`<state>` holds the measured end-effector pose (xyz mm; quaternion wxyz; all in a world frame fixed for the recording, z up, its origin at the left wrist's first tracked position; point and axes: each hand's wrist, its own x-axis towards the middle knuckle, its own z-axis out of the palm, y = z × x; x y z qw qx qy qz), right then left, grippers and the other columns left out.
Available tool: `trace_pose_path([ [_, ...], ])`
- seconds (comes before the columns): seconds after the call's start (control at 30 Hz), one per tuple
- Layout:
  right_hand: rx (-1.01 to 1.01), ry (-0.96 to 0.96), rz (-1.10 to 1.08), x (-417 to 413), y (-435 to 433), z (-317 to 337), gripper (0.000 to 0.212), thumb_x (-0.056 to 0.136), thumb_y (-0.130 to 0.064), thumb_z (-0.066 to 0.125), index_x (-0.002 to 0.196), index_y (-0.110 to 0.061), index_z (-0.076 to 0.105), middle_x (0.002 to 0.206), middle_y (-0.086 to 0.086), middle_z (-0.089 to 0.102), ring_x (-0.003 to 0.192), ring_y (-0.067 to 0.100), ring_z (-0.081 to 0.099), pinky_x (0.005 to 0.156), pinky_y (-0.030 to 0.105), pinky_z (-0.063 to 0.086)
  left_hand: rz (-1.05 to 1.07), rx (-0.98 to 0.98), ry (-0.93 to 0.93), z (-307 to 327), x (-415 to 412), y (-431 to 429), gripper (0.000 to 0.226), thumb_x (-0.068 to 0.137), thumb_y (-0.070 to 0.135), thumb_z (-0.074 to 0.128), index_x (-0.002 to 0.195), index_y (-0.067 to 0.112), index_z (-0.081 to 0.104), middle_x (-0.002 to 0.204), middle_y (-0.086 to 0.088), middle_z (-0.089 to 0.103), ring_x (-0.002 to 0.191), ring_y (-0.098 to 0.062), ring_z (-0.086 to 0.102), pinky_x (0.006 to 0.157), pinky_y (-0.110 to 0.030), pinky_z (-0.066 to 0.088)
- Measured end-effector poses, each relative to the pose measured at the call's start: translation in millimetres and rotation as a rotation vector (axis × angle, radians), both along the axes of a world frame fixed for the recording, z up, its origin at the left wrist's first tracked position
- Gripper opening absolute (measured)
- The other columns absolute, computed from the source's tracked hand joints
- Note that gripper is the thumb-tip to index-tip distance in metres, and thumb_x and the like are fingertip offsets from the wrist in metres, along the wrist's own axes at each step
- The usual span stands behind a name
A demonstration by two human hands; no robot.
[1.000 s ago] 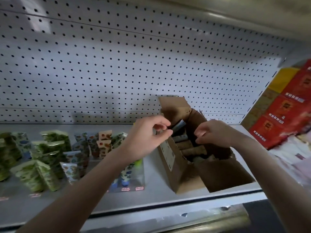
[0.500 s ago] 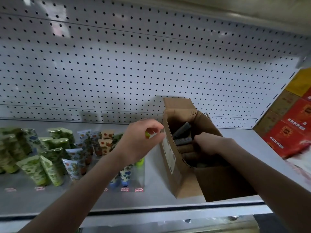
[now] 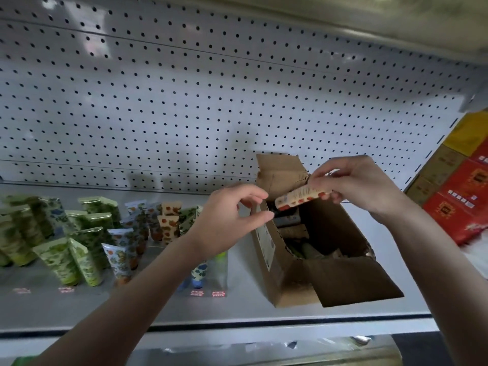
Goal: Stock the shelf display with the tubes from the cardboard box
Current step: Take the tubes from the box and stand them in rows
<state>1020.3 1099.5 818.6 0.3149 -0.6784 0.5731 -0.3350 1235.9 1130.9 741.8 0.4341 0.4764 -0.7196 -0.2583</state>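
An open cardboard box (image 3: 298, 283) stands on the white shelf (image 3: 158, 310), with several tubes (image 3: 293, 231) lying inside it. My right hand (image 3: 353, 186) holds a cream tube with red fruit print (image 3: 298, 198) above the box's mouth, its cap end pointing left. My left hand (image 3: 232, 220) hovers just left of the box, fingers loosely curved with the thumb near the box's left wall, holding nothing. Rows of standing tubes (image 3: 87, 239), green, blue-flowered and red-printed, fill the shelf to the left.
A white pegboard wall (image 3: 184, 101) backs the shelf. Red and yellow cartons (image 3: 464, 196) are stacked at the right. Small red price tags (image 3: 208, 293) line the shelf front. Bare shelf lies between the tube rows and the box.
My right hand has come up out of the box with the red-printed tube. My left hand has stayed beside the box's left wall and spread its fingers a little.
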Motion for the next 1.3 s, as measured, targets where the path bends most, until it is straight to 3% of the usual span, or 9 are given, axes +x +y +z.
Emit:
trace_pose_path([
  [0.13,-0.064,-0.147,-0.013,30.5,19.0,13.8,0.008,0.078,-0.005,0.07,0.072,-0.01,0.07,0.048,0.004,0.06,0.041,0.006,0.05,0.044,0.014,0.044,0.013,-0.126,0.012,9.8,-1.0,7.7,0.041,0.076,0.033,0.074,0.114,0.025,0.061,0.105,0.012,0.059,0.095,0.002,0.053,0.078,-0.004,0.037],
  [0.27,-0.045,-0.224,0.027,64.7,32.0,15.5,0.012,0.081,-0.006,0.068,0.069,-0.009,0.068,0.046,0.002,0.06,0.041,0.007,0.05,0.044,0.017,0.045,0.099,-0.24,0.064,13.8,11.5,14.2,0.033,0.072,0.03,0.078,0.102,0.022,0.066,0.094,0.009,0.061,0.086,-0.003,0.054,0.077,-0.016,0.043],
  [0.47,0.012,-0.331,0.122,105.5,40.1,8.7,0.033,0.084,-0.034,0.065,0.083,-0.001,0.069,0.061,0.009,0.067,0.052,0.013,0.056,0.054,0.023,0.051,0.115,-0.202,0.056,10.5,55.4,19.1,0.024,0.078,0.031,0.071,0.097,0.017,0.069,0.092,0.005,0.064,0.086,-0.004,0.059,0.081,-0.026,0.048],
  [0.53,0.018,-0.334,0.207,117.4,42.3,6.0,0.03,0.085,-0.032,0.064,0.088,-0.002,0.07,0.066,0.009,0.068,0.057,0.013,0.057,0.059,0.022,0.052,0.084,-0.164,0.06,10.5,73.0,21.4,0.018,0.081,0.028,0.069,0.096,0.017,0.069,0.092,0.001,0.062,0.084,-0.006,0.061,0.078,-0.024,0.049],
  [0.67,-0.1,-0.24,0.3,141.2,41.0,-3.3,0.005,0.082,-0.013,0.069,0.086,-0.01,0.071,0.067,-0.003,0.067,0.058,0.007,0.055,0.061,0.018,0.047,0.017,-0.059,0.044,13.9,105.7,31.1,0.007,0.086,0.017,0.064,0.093,0.018,0.067,0.09,-0.001,0.064,0.079,-0.007,0.062,0.071,-0.021,0.05],
  [0.8,-0.146,-0.26,0.298,164.1,35.2,-13.8,0.009,0.075,-0.005,0.074,0.078,-0.013,0.07,0.072,-0.002,0.07,0.063,0.006,0.061,0.067,0.02,0.052,-0.03,0.026,0.018,9.2,132.9,37.2,0.009,0.088,0.017,0.062,0.096,0.018,0.066,0.087,0.003,0.069,0.08,-0.008,0.066,0.075,-0.029,0.054],
  [0.93,-0.175,-0.146,0.292,182.8,31.1,-28.8,0.008,0.076,-0.008,0.075,0.082,-0.01,0.072,0.071,-0.003,0.069,0.059,0.001,0.06,0.064,0.014,0.048,0.014,0.042,0.015,3.9,150.1,36.3,0.023,0.083,0.016,0.067,0.104,0.025,0.062,0.089,0.008,0.072,0.084,-0.004,0.067,0.08,-0.026,0.053],
  [1.1,-0.162,0.022,0.273,195.6,22.6,-51.3,0.006,0.079,-0.015,0.074,0.085,-0.017,0.075,0.072,-0.009,0.069,0.061,-0.004,0.058,0.064,0.008,0.041,0.143,-0.01,0.0,-1.1,160.1,30.6,0.017,0.082,0.02,0.069,0.09,0.033,0.064,0.084,0.021,0.066,0.081,0.006,0.062,0.067,-0.004,0.042],
  [1.3,-0.17,0.134,0.272,204.5,18.8,-68.6,0.007,0.083,-0.013,0.07,0.086,-0.015,0.076,0.071,-0.017,0.066,0.063,-0.011,0.057,0.064,0.002,0.038,0.146,-0.056,-0.08,-13.4,164.6,20.8,0.006,0.079,0.013,0.071,0.082,0.018,0.07,0.073,0.022,0.063,0.072,0.007,0.059,0.066,-0.006,0.043],
])
